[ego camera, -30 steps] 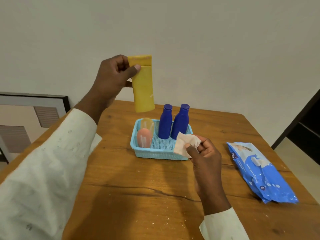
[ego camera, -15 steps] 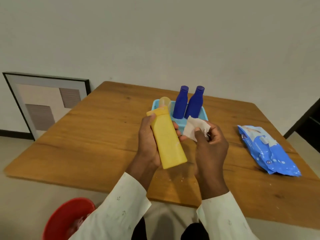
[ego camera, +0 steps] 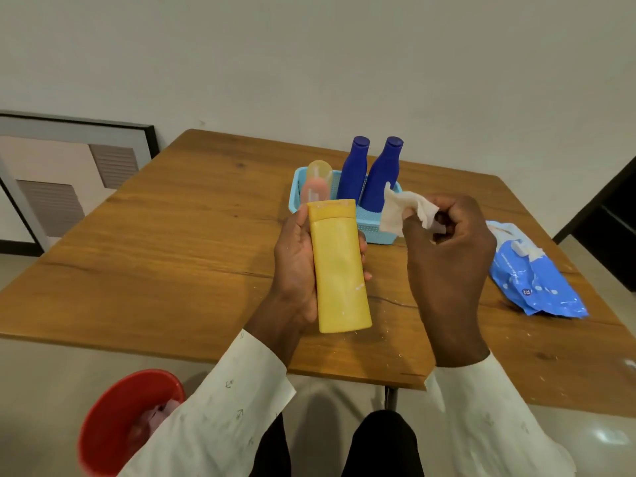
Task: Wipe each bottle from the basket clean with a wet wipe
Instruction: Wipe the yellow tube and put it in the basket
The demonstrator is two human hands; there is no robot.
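Above the near edge of a wooden table (ego camera: 179, 242), a person's left hand (ego camera: 296, 266) grasps a yellow bottle (ego camera: 339, 266), fingers wrapped behind it and thumb along its left side. The bottle is held almost upright, cap end pointing away, with small pale specks on its front. Just to its right, apart from the bottle, the right hand (ego camera: 447, 256) pinches a crumpled white wet wipe (ego camera: 404, 211) between thumb and fingertips. Both arms wear white sleeves.

Toward the far edge of the table, behind the hands, sits a light blue basket (ego camera: 373, 230). Two dark blue bottles (ego camera: 368, 173) stand upright in it, side by side. At the basket's left end stands a pale pink bottle (ego camera: 315, 187) with a clear rounded cap; its lower part is hidden behind the yellow bottle.

Near the right edge of the table lies a blue pack of wet wipes (ego camera: 537, 277), flat, well apart from the basket.

On the floor, below the table's near left corner, stands a red bin (ego camera: 113, 414) with something pale inside. A framed picture (ego camera: 69, 173) leans against the wall to the left of the table.
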